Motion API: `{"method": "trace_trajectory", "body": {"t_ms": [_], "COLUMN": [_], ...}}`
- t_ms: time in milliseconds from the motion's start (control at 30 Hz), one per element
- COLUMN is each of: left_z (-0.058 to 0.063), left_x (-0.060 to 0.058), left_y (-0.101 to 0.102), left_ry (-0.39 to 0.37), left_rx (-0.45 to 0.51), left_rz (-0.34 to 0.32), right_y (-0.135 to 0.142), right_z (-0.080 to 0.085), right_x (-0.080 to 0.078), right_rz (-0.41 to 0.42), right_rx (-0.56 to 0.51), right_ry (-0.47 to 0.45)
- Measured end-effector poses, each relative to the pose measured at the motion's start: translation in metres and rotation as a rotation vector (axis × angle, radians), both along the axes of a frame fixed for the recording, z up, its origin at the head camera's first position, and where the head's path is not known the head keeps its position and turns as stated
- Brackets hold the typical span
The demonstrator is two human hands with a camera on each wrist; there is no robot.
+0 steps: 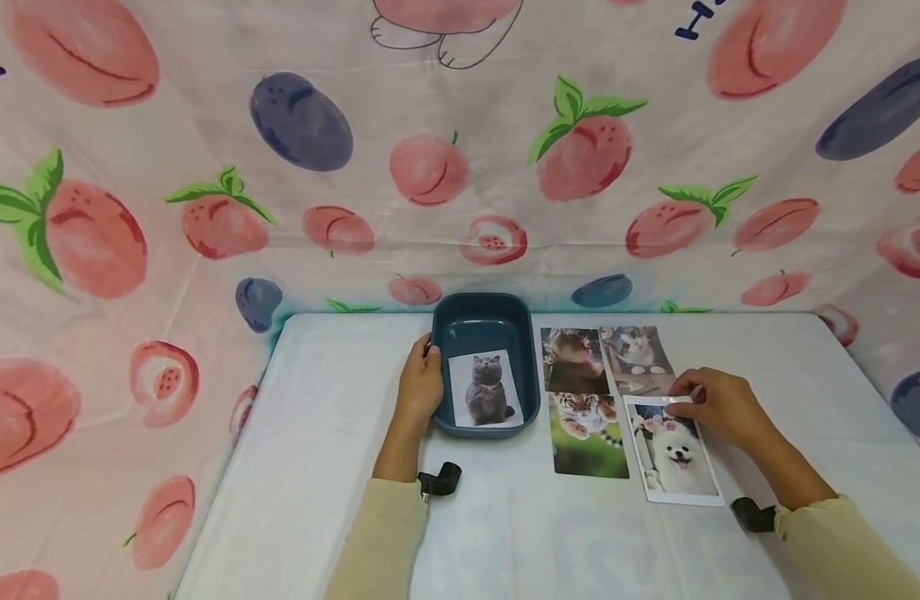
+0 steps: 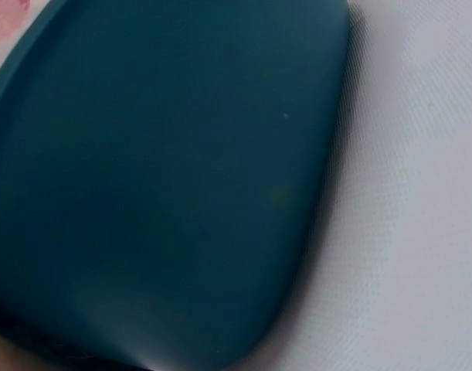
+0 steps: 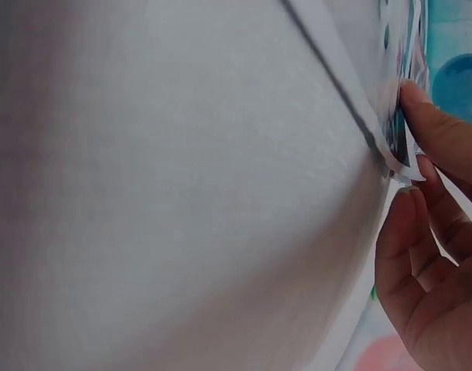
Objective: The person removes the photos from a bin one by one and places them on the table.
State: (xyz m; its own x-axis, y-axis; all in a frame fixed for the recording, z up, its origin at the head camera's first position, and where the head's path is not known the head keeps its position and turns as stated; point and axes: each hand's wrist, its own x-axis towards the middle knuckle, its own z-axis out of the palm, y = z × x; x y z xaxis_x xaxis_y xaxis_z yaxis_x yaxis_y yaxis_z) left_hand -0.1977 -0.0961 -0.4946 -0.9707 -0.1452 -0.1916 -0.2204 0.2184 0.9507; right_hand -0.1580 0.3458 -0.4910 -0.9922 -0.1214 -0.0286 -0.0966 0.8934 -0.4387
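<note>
Resting against the left wall of a dark teal tray (image 1: 486, 321), the left hand (image 1: 419, 385) is curling its fingers (image 1: 431, 348) over the rim and gripping it; the tray is sitting at the back middle of the white worktop (image 1: 317, 467). Lying flat inside the tray is a grey cat photo (image 1: 486, 388). In the left wrist view the tray's smooth outer wall (image 2: 166, 178) is filling most of the picture.

Just beside the tray on the right, four more photos are lying in a close block — a brown animal photo (image 1: 575, 359) and a grey-and-white cat photo (image 1: 636, 354) at the back, a tiger cub photo (image 1: 587, 433) and a white dog photo (image 1: 676, 454) in front.

Farthest right, the right hand (image 1: 718, 406) is pinching the far corner of the white dog photo between thumb and fingers (image 3: 440, 135) — the corner is lifting slightly off the worktop while the rest is lying flat.
</note>
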Motion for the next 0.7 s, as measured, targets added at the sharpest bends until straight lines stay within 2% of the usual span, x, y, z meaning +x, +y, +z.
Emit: {"method": "trace_trajectory", "body": {"t_ms": [100,233,333,400,467,600,700], "left_z": [0.000,0.001,0.001,0.001,0.001,0.000,0.001], "left_x": [0.000,0.000,0.000,0.000,0.000,-0.001,0.000], "left_y": [0.000,0.000,0.000,0.000,0.000,0.000,0.000], "left_ry": [0.000,-0.004,-0.003,-0.003,-0.004,-0.007,-0.009], "left_rx": [0.001,-0.001,-0.001,-0.007,-0.013,-0.017,-0.012], "left_rz": [-0.004,-0.011,-0.012,-0.011,-0.009,-0.005,-0.003], "right_y": [-0.002,-0.014,-0.036,-0.057,-0.081,-0.132,-0.168], "right_z": [0.002,0.013,0.026,0.038,0.050,0.077,0.089], "right_x": [-0.002,-0.006,-0.014,-0.023,-0.034,-0.058,-0.079], "right_rz": [0.001,0.029,0.076,0.114,0.145,0.216,0.283], "right_rx": [0.014,0.004,-0.037,-0.081,-0.133,-0.243,-0.283], "right_ry": [0.016,0.102,0.168,0.176,0.145,-0.013,-0.111]}}
